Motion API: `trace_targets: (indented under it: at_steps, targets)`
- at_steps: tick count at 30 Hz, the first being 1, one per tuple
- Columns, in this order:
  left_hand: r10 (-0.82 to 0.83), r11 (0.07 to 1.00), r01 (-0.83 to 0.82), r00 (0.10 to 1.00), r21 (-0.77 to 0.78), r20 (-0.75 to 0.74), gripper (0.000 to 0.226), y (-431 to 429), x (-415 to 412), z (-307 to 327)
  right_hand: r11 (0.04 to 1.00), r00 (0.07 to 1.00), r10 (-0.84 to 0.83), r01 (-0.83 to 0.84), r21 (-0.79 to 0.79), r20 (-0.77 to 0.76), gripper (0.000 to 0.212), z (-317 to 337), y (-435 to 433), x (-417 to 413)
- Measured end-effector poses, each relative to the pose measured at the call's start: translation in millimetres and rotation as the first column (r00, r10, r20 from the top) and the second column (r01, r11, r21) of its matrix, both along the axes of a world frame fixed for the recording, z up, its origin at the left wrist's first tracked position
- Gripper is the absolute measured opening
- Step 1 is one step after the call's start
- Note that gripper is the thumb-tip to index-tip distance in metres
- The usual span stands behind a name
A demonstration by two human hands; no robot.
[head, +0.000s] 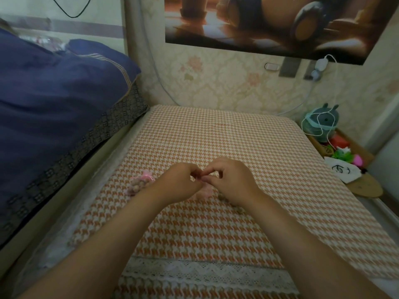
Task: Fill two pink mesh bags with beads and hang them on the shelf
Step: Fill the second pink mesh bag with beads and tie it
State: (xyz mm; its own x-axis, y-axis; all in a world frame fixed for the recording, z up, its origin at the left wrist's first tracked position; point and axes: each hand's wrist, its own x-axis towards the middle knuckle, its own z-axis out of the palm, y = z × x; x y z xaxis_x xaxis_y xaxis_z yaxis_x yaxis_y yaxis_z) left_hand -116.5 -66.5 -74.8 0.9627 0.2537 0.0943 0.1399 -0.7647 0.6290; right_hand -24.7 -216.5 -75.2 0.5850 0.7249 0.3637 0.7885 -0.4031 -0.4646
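A filled pink mesh bag (139, 184) with tan beads inside and a tied top lies on the orange houndstooth tablecloth (216, 137), left of my hands. My left hand (181, 184) and my right hand (232, 178) meet over the table's middle, fingers curled, pinching the top of a second pink mesh bag (205, 192) that hangs between and below them. A few loose tan beads (228, 200) lie on the cloth just under my right wrist. The mouth of the held bag is hidden by my fingers.
A bed with a blue quilt (54, 100) runs along the left. On the right stand a grey plush toy (321, 121) wrapped in a white cable, a white drawstring pouch (343, 170) and a box of colourful items (343, 152). A papered wall rises behind the table.
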Motion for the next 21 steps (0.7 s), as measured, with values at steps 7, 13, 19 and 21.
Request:
trace_targets:
  at_steps: [7,13,19,21]
  targets:
    - [-0.002,1.000,0.002,1.000,-0.008,0.026,0.027,6,1,-2,0.985,0.998,0.046,-0.052,-0.164,-0.040,0.030,-1,-2,7]
    - [-0.023,1.000,0.024,0.997,-0.014,0.070,0.024,6,13,-1,0.957,0.996,0.055,-0.034,-0.287,0.066,0.020,6,-8,16]
    - [0.107,0.985,-0.062,0.952,-0.161,0.287,0.020,4,35,-2,0.980,0.993,-0.080,0.094,-0.173,0.086,0.015,15,-15,34]
    - [0.196,0.972,-0.143,0.931,-0.186,0.308,0.026,4,44,-6,0.981,0.988,-0.130,0.140,-0.132,0.081,0.016,16,-20,41]
